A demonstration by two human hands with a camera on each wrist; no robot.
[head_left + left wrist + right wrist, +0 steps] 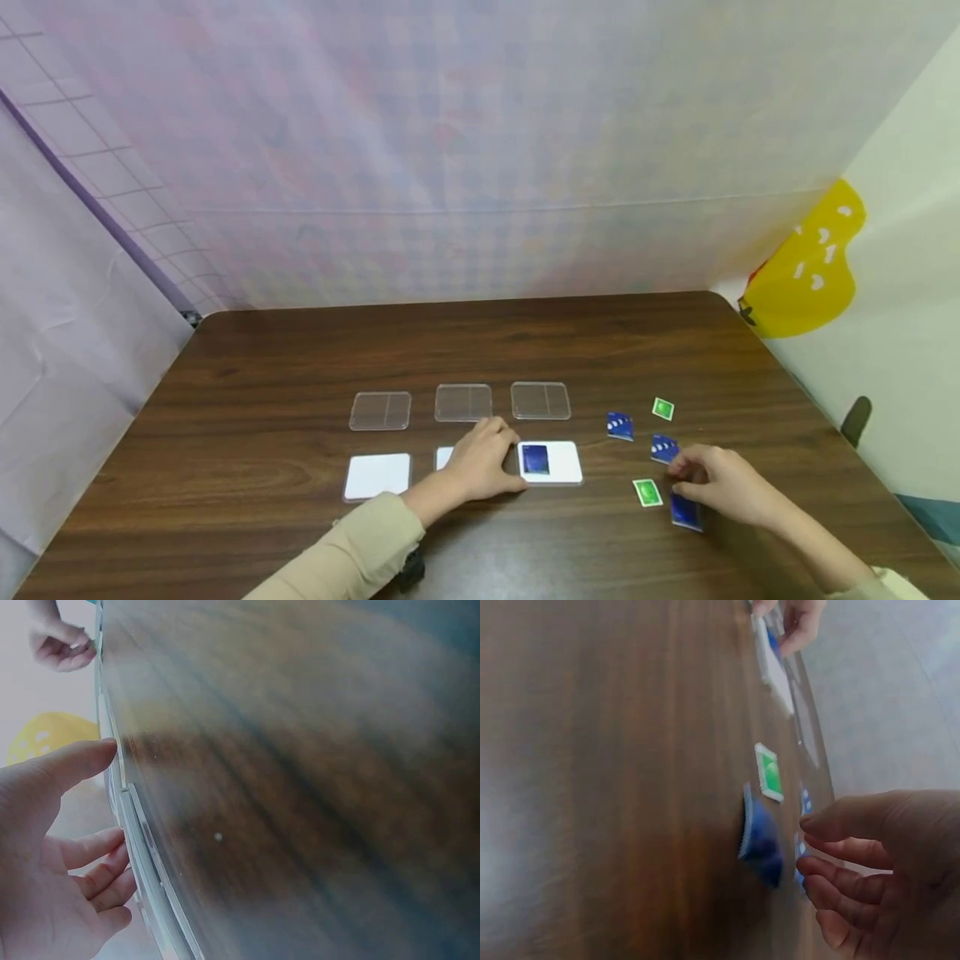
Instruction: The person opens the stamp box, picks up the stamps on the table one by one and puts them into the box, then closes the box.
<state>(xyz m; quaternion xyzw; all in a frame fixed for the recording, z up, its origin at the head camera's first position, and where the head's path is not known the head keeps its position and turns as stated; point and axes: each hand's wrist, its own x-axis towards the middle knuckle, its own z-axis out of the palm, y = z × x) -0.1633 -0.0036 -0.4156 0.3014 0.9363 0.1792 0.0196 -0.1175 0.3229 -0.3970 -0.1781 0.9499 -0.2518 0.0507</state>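
Observation:
My left hand (pixel 478 462) holds the left end of a flat white-backed case (pixel 566 463), thumb at the near corner and fingers at the far one. A dark blue stamp (pixel 536 459) lies on that case's left half. To the right, my right hand (pixel 723 485) hovers low over the stamps, thumb and fingers slightly apart. Below its thumb is a dark blue stamp (pixel 686 512), standing off the fingertips in the right wrist view. Just past the fingers lies a moon-phase stamp (pixel 663 448), partly covered by them.
Another moon-phase stamp (pixel 620 426) and two green stamps, one far (pixel 663 408) and one near (pixel 647 492), lie around the right hand. Three clear plastic lids (pixel 463 403) form the back row. A white-backed case (pixel 378 477) sits left; another (pixel 444 457) is mostly hidden behind my left hand.

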